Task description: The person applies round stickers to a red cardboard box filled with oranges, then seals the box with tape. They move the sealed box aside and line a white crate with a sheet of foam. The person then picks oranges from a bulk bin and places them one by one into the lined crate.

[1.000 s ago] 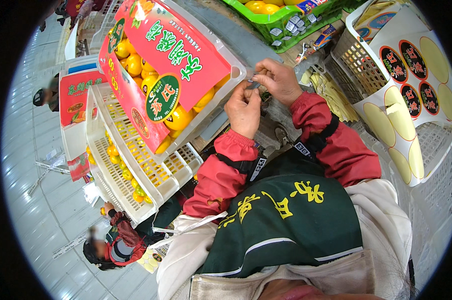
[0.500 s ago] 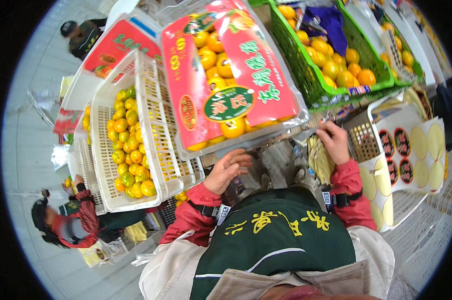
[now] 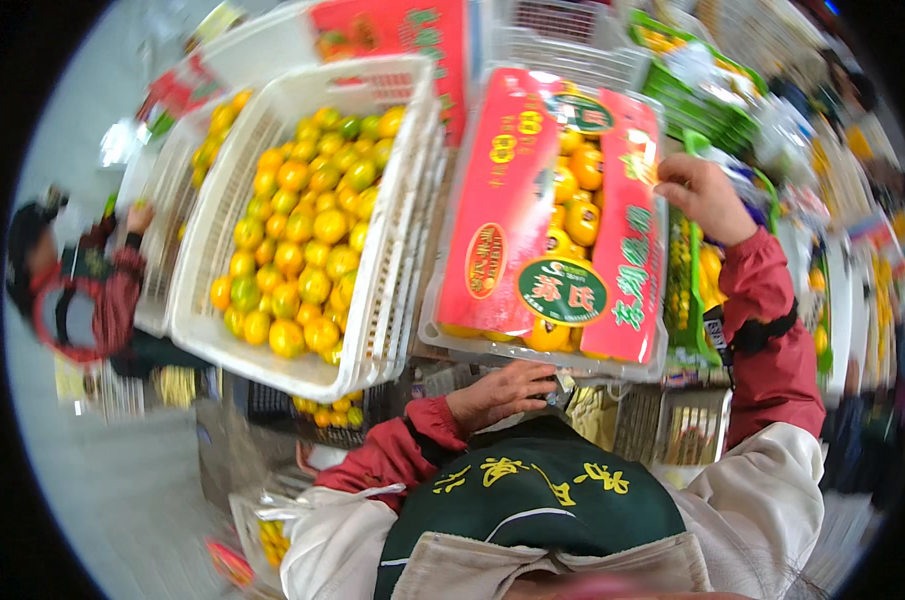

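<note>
In front of me lies a clear plastic box (image 3: 431,335) of orange mandarins (image 3: 582,221), covered by a pink printed card (image 3: 473,200) with a cut-out in its middle. My right hand (image 3: 710,197) is at the box's far right edge, its fingers bent and pinched together against the rim. Whatever lies between those fingertips is too small to make out. My left hand (image 3: 503,393) is just in front of the near edge of the box, fingers stretched out and holding nothing.
Left of the box stands a stacked white crate (image 3: 198,300) of yellow-green mandarins, with a black crate (image 3: 358,432) below. Green crates (image 3: 708,115) stand at the right and back. A co-worker (image 3: 78,280) is at the far left.
The view has swung, so the box and white crate appear farther right. My right hand has gone from the near right side up to the box's far right edge. My left hand stays near its front.
</note>
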`<state>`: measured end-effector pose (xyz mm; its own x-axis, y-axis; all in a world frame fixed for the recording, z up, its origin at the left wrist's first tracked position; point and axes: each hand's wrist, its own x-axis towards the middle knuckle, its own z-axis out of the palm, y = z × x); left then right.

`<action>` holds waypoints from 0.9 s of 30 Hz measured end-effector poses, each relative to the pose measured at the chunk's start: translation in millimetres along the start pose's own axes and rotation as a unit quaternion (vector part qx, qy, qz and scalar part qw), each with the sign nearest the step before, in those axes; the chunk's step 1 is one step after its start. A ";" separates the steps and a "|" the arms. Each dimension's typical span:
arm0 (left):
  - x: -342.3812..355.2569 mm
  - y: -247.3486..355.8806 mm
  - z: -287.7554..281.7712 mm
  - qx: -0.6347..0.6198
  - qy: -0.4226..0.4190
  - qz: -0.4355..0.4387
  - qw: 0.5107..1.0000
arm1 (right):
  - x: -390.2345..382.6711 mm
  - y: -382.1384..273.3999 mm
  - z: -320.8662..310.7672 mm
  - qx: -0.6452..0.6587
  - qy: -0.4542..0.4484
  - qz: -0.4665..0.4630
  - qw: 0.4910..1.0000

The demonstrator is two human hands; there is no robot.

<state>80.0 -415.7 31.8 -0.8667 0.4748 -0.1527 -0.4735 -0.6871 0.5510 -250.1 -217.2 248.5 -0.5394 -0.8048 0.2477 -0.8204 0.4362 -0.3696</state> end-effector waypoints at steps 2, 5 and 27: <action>4.4 -5.1 7.8 -0.018 0.026 0.012 0.999 | 55.1 55.0 9.8 0.008 -0.030 0.016 0.999; 13.4 -11.8 28.9 -0.040 0.122 0.068 0.989 | 135.0 146.9 46.6 -0.037 0.038 -0.009 0.999; 63.5 -50.6 84.6 -0.141 0.372 0.458 0.795 | 208.3 240.6 144.1 0.299 -0.145 0.125 0.935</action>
<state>62.2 -304.2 63.6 -0.6712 -0.6802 -0.2947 0.4836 -0.7031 0.5213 -532.6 -337.9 82.1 -0.5542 -0.8215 -0.1341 -0.3764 0.3910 -0.8399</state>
